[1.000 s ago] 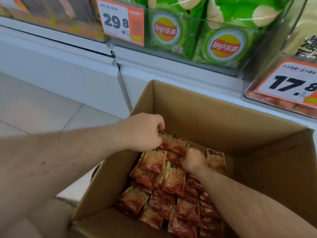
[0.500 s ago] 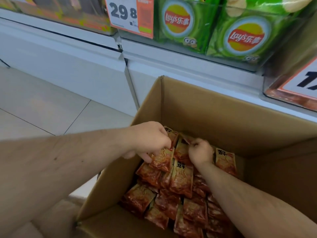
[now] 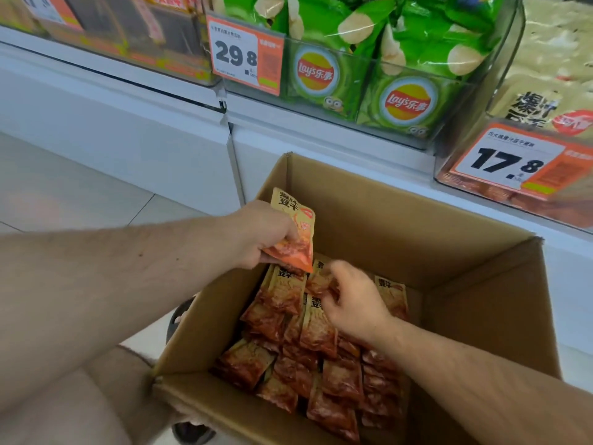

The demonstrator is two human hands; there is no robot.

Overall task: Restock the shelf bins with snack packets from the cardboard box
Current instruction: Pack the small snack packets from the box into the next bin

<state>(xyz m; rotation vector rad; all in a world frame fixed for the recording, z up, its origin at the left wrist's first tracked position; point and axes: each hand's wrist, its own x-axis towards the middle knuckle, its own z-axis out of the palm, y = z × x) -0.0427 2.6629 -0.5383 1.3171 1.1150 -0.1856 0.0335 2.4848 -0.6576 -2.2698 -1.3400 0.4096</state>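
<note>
An open cardboard box point(image 3: 378, 216) stands on the floor below the shelf, holding several orange-red snack packets point(image 3: 288, 370). My left hand point(image 3: 260, 232) grips one orange packet point(image 3: 296, 232) lifted above the box's left wall. My right hand point(image 3: 353, 300) reaches down into the box, fingers curled around the top of another packet point(image 3: 321, 281) in the pile. A clear shelf bin point(image 3: 513, 200) with a 17.8 price tag sits at the upper right and shows the same red packets at its bottom.
A clear bin of green Lay's chip bags point(image 3: 369, 81) with a 29.8 tag point(image 3: 245, 56) hangs above the box. Another bin point(image 3: 128, 36) sits at the upper left. White shelf base point(image 3: 128, 139) and pale tiled floor point(image 3: 64, 194) lie to the left. My knee point(image 3: 64, 409) is beside the box.
My left hand has lifted a packet up out of the box. My right hand stays low in the pile, now gripping another packet. The view tilted up toward the shelf.
</note>
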